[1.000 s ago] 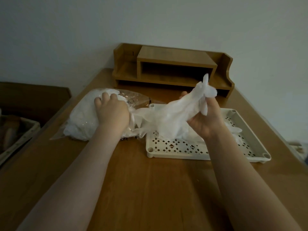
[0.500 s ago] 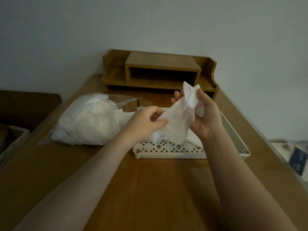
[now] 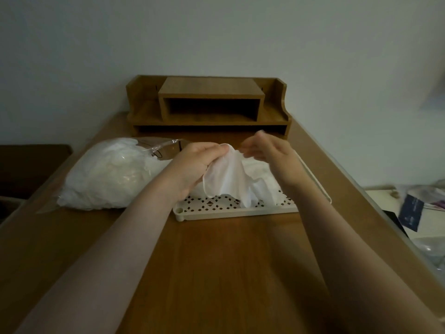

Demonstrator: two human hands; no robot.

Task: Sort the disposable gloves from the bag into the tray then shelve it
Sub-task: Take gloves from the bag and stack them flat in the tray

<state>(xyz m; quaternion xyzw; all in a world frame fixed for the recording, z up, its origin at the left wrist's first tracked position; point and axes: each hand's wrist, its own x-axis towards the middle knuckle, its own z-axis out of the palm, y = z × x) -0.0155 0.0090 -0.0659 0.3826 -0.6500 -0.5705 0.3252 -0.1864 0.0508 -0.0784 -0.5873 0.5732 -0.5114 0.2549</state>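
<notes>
Glove [image 3: 228, 175]: one thin white disposable piece, held above the tray [image 3: 231, 212], its lower end drooping onto the perforated floor. Left hand [image 3: 195, 162]: grip closed on the glove's upper left edge, fingers curled round it. Right hand [image 3: 269, 153]: fingers bent over the glove's top; blurred, so I cannot tell whether its grip holds the film or merely touches it. Tray: cream plastic, patterned holes, lying flat on the desk [image 3: 216, 261], more white gloves heaped inside behind the held one. Bag [image 3: 113, 174]: clear plastic, bulging with white gloves, lying on the desk just left of the tray, mouth toward the hands. Shelf [image 3: 209, 104]: small wooden desktop unit at the desk's far edge against the wall, well behind the tray
</notes>
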